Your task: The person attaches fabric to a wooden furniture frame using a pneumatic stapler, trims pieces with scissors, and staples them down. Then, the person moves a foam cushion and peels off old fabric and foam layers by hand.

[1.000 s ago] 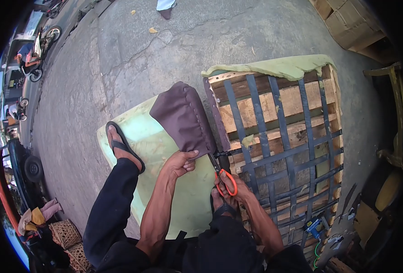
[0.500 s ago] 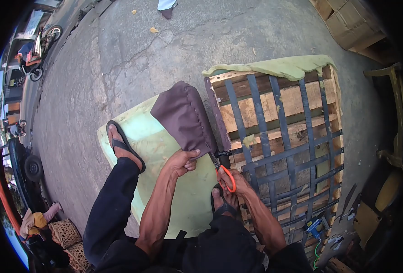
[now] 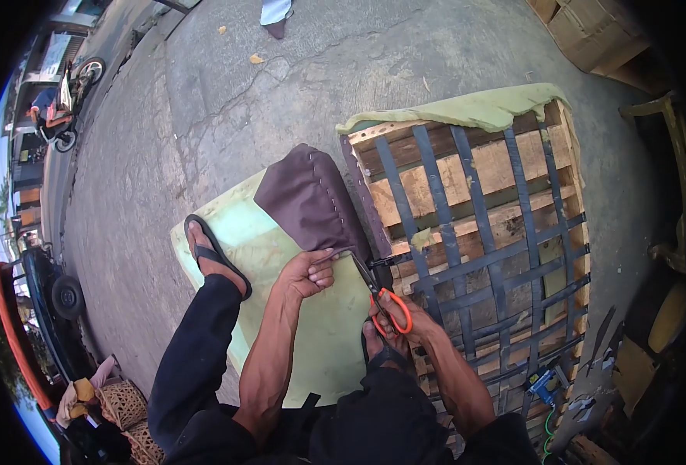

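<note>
My left hand (image 3: 309,273) is closed, pinching the lower edge of a dark purple piece of upholstery fabric (image 3: 308,194) that has a line of pale stitches. In my right hand (image 3: 398,319) is a pair of scissors (image 3: 399,312) with orange handles. Their blades point up and left, and sit apart at the fabric's lower edge, close to my left fingertips. Under the fabric lies a pale green foam sheet (image 3: 312,349). Right of it is a wooden frame (image 3: 467,178) crossed by dark webbing straps, with green foam (image 3: 467,108) along its top edge.
My sandalled feet rest on the foam's left edge and beside the frame. A blue tool (image 3: 543,386) with a green hose lies at the frame's lower right. Cardboard boxes (image 3: 591,35) stand at the upper right, woven baskets (image 3: 124,404) at the lower left. A motorcycle (image 3: 65,105) is farther off.
The scissor blades, less exposed before, now show more fully and apart at the fabric edge. My left hand has drawn that edge slightly left. The view has shifted a little.
</note>
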Demonstrator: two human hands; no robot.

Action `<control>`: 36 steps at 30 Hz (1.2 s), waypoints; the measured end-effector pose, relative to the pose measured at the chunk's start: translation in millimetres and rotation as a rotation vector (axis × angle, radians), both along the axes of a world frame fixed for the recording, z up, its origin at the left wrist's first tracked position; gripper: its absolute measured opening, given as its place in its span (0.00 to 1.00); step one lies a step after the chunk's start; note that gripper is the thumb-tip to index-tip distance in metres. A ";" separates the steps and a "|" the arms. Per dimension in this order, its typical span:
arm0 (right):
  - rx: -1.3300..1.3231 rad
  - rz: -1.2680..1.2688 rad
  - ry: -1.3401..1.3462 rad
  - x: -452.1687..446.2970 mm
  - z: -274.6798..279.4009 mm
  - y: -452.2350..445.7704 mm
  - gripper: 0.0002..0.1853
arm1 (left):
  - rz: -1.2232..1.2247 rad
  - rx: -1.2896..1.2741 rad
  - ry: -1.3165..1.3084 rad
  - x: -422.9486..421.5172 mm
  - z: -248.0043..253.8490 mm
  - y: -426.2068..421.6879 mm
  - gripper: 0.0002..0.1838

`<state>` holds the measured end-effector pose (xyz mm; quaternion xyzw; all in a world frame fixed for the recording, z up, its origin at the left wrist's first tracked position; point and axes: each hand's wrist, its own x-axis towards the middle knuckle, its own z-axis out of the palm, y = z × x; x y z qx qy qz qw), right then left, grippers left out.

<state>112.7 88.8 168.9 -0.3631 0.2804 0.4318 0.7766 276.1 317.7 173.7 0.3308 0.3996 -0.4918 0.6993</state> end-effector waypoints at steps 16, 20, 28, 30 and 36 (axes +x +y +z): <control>0.082 -0.052 -0.035 19.1 -26.6 14.7 0.40 | -0.159 0.148 -0.082 -13.2 12.3 -7.7 0.09; 0.035 -0.055 -0.076 15.9 -23.6 13.5 0.37 | -0.105 0.109 -0.089 -14.7 16.7 -10.9 0.10; 0.044 -0.101 -0.057 15.3 -22.6 16.1 0.33 | -0.136 0.089 -0.092 -12.2 23.8 -5.9 0.12; 0.000 -0.043 -0.097 21.2 -20.5 14.3 0.34 | -0.139 0.082 -0.092 -14.2 21.5 -5.8 0.13; -0.092 0.038 -0.162 19.2 -14.6 10.7 0.34 | -0.157 0.094 -0.109 -15.5 23.3 -4.8 0.14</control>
